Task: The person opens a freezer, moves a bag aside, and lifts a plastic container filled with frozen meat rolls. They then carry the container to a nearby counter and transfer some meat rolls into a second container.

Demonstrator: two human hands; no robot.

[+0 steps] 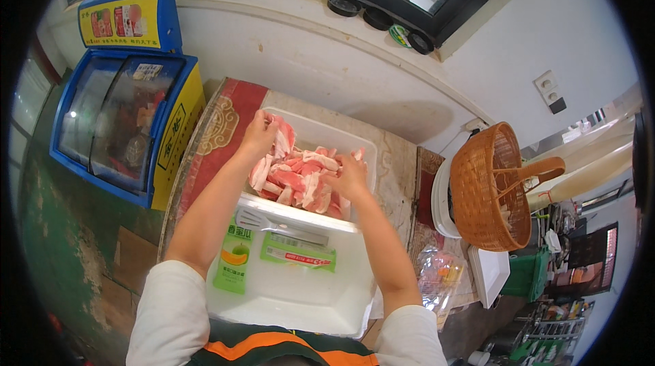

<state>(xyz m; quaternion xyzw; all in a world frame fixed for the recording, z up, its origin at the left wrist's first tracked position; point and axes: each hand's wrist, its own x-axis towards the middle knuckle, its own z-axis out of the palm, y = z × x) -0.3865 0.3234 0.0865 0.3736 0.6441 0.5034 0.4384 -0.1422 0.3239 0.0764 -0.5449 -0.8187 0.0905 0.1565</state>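
A heap of raw, pink-and-white sliced meat point(302, 182) fills much of a white plastic tub point(369, 148) at the back of the table. At the heap's far left, my left hand point(260, 133) pinches a folded slice of meat point(284, 140) near the tub's rim. My right hand point(350, 177) rests on the right side of the heap, thumb and fingers apart; whether it grips a slice is hidden. Nearer me stands a second white tub point(291, 299). It contains a green melon-pictured packet point(235, 258), another green packet point(302, 253) and a slotted metal spatula point(256, 220).
To the left stands a blue-and-yellow display freezer point(117, 120). A wicker basket point(476, 192) sits on the right beside white plates point(441, 202), clear plastic packaging point(437, 279) and stacked white trays point(491, 274). Several round black dishes point(344, 5) line the window ledge.
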